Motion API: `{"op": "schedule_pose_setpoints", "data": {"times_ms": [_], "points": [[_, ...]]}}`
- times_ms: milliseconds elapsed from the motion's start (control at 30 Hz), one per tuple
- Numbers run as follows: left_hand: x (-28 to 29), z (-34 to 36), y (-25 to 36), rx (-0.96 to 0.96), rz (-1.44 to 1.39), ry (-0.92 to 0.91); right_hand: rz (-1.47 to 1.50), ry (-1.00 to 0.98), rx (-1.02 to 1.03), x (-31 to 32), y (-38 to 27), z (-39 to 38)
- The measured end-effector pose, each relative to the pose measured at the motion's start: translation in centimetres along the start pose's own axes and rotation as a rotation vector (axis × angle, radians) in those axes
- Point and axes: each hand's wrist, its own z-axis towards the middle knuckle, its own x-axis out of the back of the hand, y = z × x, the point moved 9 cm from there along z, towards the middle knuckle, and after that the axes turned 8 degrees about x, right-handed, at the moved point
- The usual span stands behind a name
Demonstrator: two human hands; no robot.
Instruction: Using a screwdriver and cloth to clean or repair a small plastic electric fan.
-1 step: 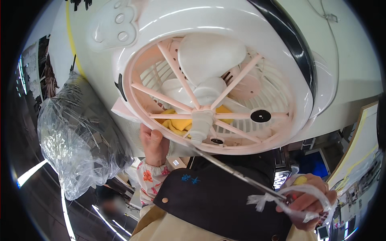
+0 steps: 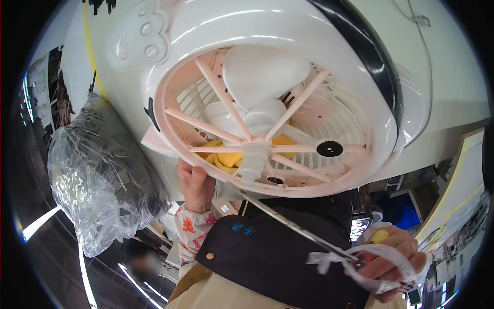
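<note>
A large white fan housing [image 2: 257, 23] with a pale pink spoked ring [image 2: 216, 82] lies tilted in front of me. White fan blades [image 2: 262, 77] and a yellow cloth [image 2: 224, 158] show behind the spokes. My left hand [image 2: 197, 185] is closed on the ring's near left edge, its thumb showing and its other fingers partly hidden. Low on the right, my right hand [image 2: 388, 260] grips a long-shafted screwdriver [image 2: 293, 224] with a yellow and red handle. Its shaft points up-left, the tip close below the ring's near edge. A clear plastic strip [image 2: 406, 268] loops around the right hand.
A clear plastic bag [image 2: 98, 175] with dark contents sits left of the housing. The pale table [image 2: 453, 82] carries a thin cable [image 2: 431, 77] at right. My dark apron [image 2: 278, 252] is close below the ring. A yellow-edged board [image 2: 458, 180] stands at right.
The housing has shifted slightly to the left. My right hand and the screwdriver have moved a little left. My left hand keeps its hold on the edge.
</note>
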Motion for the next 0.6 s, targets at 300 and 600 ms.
{"op": "schedule_pose_setpoints", "data": {"times_ms": [300, 600], "points": [[2.2, -0.8, -1.8, 0.060, -0.021, -0.046, -0.015, -0.100, 0.070, -5.3, 3.8, 0.6], [1.8, -1.3, -4.4, 0.129, -0.162, 0.029, -0.091, 0.084, 0.296, -5.8, 4.2, -0.7]]}}
